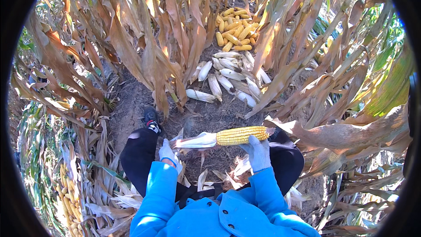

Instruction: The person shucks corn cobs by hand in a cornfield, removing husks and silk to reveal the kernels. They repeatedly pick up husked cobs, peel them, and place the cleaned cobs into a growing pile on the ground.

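An ear of corn [242, 135] with bare yellow kernels lies level between my two gloved hands, its tip to the right. My right hand [257, 153], in a whitish knit glove, holds the ear from below near its tip. Pale husk [200, 141] is drawn back to the left from the ear's base. My left hand [168, 154], gloved too, grips the far left end of that husk. Beyond the ear, a heap of ears in pale husks [230, 75] lies on the soil, and behind it a pile of husked yellow ears [236, 29].
Tall dry corn stalks [158, 49] stand ahead and on both sides. A broad dry leaf [345, 135] reaches in from the right, close to my right knee. Loose husks [125, 200] lie around me. More yellow ears [69, 200] are piled at the lower left.
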